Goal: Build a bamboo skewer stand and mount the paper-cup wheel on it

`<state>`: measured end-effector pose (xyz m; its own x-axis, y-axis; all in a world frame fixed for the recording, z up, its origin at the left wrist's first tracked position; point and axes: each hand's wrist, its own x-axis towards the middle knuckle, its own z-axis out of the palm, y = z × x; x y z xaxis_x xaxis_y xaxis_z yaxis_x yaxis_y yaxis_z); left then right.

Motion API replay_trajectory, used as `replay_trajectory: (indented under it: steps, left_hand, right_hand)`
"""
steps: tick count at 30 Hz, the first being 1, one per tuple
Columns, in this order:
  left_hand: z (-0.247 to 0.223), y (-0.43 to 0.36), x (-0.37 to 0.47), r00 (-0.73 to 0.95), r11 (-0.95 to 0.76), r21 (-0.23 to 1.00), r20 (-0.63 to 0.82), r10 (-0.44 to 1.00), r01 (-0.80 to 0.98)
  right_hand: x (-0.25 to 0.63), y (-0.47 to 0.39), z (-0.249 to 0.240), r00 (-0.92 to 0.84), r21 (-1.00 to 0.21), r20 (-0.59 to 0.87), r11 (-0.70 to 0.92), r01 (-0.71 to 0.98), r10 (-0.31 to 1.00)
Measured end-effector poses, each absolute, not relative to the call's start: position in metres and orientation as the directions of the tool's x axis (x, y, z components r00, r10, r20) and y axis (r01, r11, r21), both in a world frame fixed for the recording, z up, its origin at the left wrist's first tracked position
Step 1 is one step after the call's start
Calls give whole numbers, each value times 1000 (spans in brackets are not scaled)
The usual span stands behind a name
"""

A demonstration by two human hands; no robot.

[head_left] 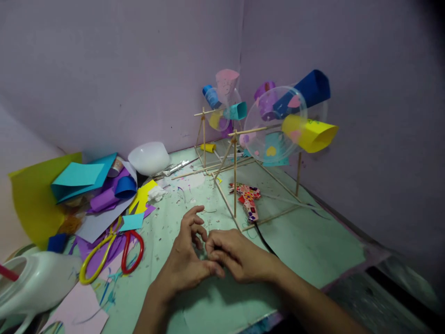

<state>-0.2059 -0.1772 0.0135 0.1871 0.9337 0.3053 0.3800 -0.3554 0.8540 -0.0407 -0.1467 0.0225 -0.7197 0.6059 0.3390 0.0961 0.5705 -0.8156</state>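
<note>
My left hand point(189, 255) is near the front of the table with its fingers loosely curled and apart, and its thumb meets the fingers of my right hand point(234, 255). That right hand is closed, fingertips pressed in toward the left thumb; whatever may be between them is hidden. Just beyond the hands lies a flower-patterned glue gun point(246, 197) with a black cord. It rests inside the wooden stick frame point(235, 181) of a model wheel made of clear plastic discs point(274, 123), with blue, purple and yellow paper cups point(309, 132) around it.
Behind stands a smaller, similar wheel point(220, 104). At left are scissors point(132, 253) with red and yellow handles, coloured paper point(83, 174), a white bowl point(149, 157) and a white plastic jug point(45, 280). Scraps litter the green table cover point(309, 250); walls rise behind and at right.
</note>
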Motion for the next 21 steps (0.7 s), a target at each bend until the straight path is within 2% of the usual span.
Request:
replay_trajectory:
  steps: [5,10,16,21]
  left_hand:
    - [12,-178,-207,160,-345,872,308,938,348]
    - [17,-181,-205,80,-358,896,350,933,262]
    - [32,-179,-200,-240,-346,938,342,909,27]
    - [30,-169,-207,-529,-228,967,135,838,-115]
  right_hand:
    - [-45,-147,16,-702,-756,385,641,132,599]
    - [-43,-145,16,-599,-738,420,641,211,681]
    - [-46,-146,12,-704,-673,444,725,145,554]
    - [-59,-155,2,-811,-542,340,804,244,475]
